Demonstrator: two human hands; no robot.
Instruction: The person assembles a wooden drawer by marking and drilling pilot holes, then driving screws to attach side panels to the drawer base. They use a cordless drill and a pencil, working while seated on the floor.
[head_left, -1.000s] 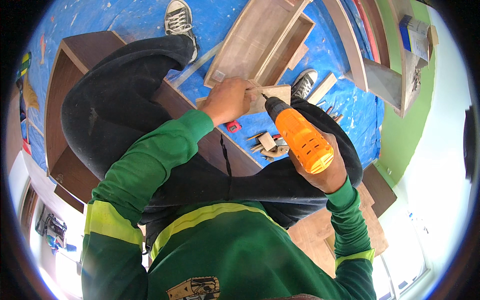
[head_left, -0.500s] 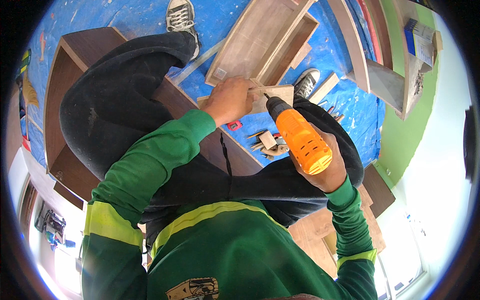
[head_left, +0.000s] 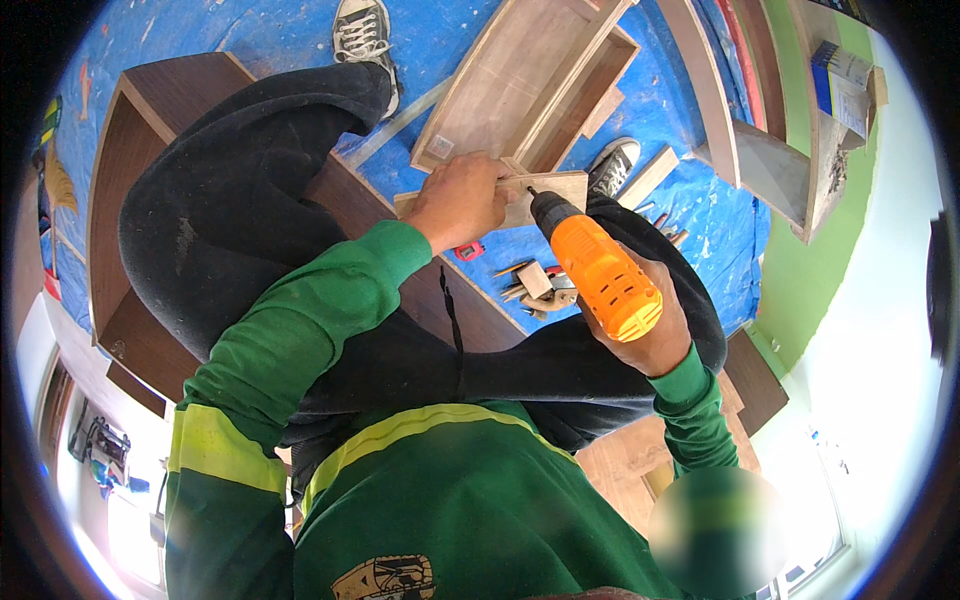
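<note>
My right hand (head_left: 655, 315) is wrapped round the grip of an orange and black cordless drill (head_left: 605, 270). Its bit touches or nearly touches the face of a short wooden board (head_left: 553, 190). My left hand (head_left: 462, 203) grips that board from its left part, fingers closed over the upper edge; the fingertips are partly hidden behind it. Just beyond the board lies a wooden drawer-like box (head_left: 510, 80), its near corner close to my left fingers. A dark brown panel (head_left: 400, 245) runs beneath my left forearm, between my legs.
A blue sheet (head_left: 270, 30) covers the floor. On it lie a red tape measure (head_left: 468, 251), a small wood block (head_left: 535, 280) among tools, and a wooden strip (head_left: 650, 178). A dark brown cabinet (head_left: 110, 200) stands at left. A blue and white carton (head_left: 842, 85) sits at right.
The drill has shifted very slightly to the left along with my right hand. My left hand and the board stay in place.
</note>
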